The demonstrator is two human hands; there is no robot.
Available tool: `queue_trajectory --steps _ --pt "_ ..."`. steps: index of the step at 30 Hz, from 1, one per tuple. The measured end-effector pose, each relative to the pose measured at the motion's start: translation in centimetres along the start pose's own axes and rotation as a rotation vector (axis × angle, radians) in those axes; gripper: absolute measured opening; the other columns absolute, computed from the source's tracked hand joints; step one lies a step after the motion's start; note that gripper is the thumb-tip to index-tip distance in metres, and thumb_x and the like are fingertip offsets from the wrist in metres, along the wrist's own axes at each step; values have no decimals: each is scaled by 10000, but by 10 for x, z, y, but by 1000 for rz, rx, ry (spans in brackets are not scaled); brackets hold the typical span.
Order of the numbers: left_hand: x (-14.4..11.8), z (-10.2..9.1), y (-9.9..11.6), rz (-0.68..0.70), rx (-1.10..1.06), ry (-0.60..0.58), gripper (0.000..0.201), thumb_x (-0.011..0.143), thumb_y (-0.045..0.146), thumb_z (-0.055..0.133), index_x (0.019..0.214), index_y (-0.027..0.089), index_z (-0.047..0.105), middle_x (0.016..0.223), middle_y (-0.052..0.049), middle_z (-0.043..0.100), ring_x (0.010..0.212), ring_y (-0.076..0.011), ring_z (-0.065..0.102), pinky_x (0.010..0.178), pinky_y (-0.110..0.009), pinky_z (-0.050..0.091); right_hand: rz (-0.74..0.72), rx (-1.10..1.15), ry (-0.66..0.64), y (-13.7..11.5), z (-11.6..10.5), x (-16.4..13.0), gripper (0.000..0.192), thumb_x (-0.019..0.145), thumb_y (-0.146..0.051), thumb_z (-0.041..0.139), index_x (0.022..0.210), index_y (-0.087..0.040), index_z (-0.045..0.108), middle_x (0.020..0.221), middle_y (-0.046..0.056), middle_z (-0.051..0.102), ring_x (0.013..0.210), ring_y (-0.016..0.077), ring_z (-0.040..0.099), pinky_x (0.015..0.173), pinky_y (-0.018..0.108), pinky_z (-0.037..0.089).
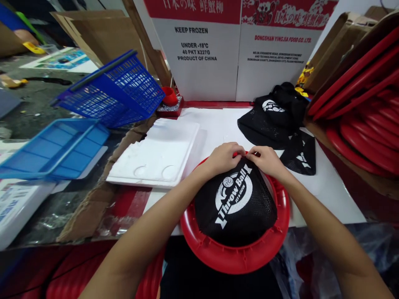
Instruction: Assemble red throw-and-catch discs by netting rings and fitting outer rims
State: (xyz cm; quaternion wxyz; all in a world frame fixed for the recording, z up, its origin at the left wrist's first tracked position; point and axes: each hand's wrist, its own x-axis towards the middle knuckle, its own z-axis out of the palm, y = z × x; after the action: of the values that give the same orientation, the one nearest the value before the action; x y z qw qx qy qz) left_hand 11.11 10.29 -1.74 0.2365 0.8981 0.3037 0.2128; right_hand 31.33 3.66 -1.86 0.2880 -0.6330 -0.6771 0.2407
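**Fingers pinched on net edge at far rim**

Left hand (222, 158) and right hand (265, 160) clamp the black mesh net printed "Throw Ball" (235, 203) onto the round red plastic ring (233, 257), near table edge. Judged: far side attaching; near rim still bare

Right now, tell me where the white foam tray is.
In the head view the white foam tray lies on the table left of the left hand and the red ring, below the tilted blue basket.
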Motion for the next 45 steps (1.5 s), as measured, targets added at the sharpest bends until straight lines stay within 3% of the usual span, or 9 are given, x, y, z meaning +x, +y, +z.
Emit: queue_trajectory --steps 4,8,15,21,27,32,40,43,45 --pt "3 -4 6 -34 102 -50 280 923 141 541 983 222 803 1061 -68 751 997 -248 688 907 -384 546 -13 -77 84 -3 7 0 183 929 -238 647 799 -220 774 829 39 778 762 190 654 692 308 395" --pt "3 -5 9 -62 149 -70 301 919 144 523 974 228 807 1044 -72 743 988 -262 684 882 -395 544 2 -37 74 -1 5 3 176 910 -245 660 796 -204 788 816 44 776 741 181 643 689 302 409" --pt "-1 -5 -7 0 -141 -19 281 882 108 571 960 218 818 1008 -37 777 954 -204 702 914 -335 542 -13 155 -87 10 -8 11 148 866 -269 709 800 -179 805 811 37 788 796 196 689 711 281 455" --pt "0 -2 -9 21 -104 -1 284 885 81 568 945 206 815 992 -44 782 937 -205 701 923 -352 537 17 -1 -1 2 -2 6 165 913 -277 678 818 -195 787 832 38 777 776 186 662 700 291 413" --pt "-3 2 -11 48 -203 91 269 907 86 564 976 203 796 988 -44 762 933 -188 696 849 -308 543 -43 57 37 2 -3 0 177 957 -297 644 855 -203 754 907 31 786 794 180 673 734 287 439" --pt "-2 5 -11 22 -40 41 303 904 96 552 966 233 816 1032 -47 751 970 -216 696 917 -356 554 -59 -92 78 4 4 2 181 941 -259 639 799 -208 739 823 35 757 760 183 650 711 292 427" --pt "-11 -9 13 -13 166 -87 341 995 174 517 1139 259 814 1124 -76 699 1011 -251 698 899 -389 572 -40 -168 73 5 6 4 165 918 -223 618 790 -205 720 846 55 748 790 191 649 736 302 445" --pt "-30 -17 30 78 161 -124 331 1050 223 507 1251 202 770 1275 -128 657 1132 -260 683 1015 -404 565 12 -195 73 13 -9 -5 176 919 -248 622 772 -209 709 801 52 732 726 190 626 685 310 438" --pt "-44 -15 40 165 178 -141 320 1059 243 534 1292 162 738 1401 -163 614 1285 -287 628 1121 -416 521 22 -227 102 20 -22 -16 158 938 -241 601 870 -217 741 875 64 750 756 206 644 715 331 476"
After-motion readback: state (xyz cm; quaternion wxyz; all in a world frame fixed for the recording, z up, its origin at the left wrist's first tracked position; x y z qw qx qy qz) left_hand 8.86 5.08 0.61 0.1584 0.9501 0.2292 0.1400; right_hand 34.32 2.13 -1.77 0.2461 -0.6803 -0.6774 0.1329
